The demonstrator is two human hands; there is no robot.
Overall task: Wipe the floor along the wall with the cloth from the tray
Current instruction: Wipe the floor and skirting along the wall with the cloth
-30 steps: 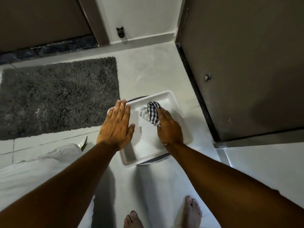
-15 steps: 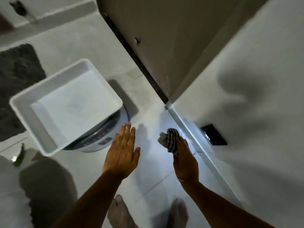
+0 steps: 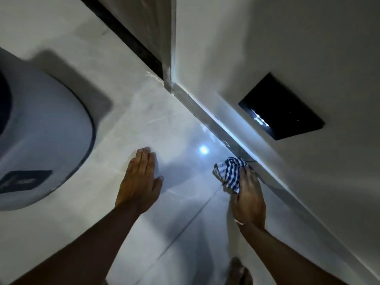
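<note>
Nearest the lens, at the bottom edge, a bare foot (image 3: 238, 271) stands blurred on the pale glossy floor (image 3: 144, 124), whose tile joints run diagonally between the two forearms. Further out, the left hand (image 3: 139, 182) is spread flat, fingers straight and together, gripping nothing; whether the palm presses the tile or hangs just over it I cannot tell. The right hand (image 3: 247, 199) is clenched around the blue-and-white checked cloth (image 3: 230, 171), which is bunched against the floor just beside the skirting (image 3: 213, 122) at the foot of the wall (image 3: 287, 48). Ahead of the cloth a bright spot of light (image 3: 203, 150) reflects off the tile. Left of the hands sits a rounded grey-white appliance (image 3: 45, 140) with a dark rim (only its side shows; no tray is visible). On the wall a black rectangular plate (image 3: 281, 108) is set low. Beyond, a dark strip (image 3: 127, 36) runs under a door (image 3: 148, 19).
</note>
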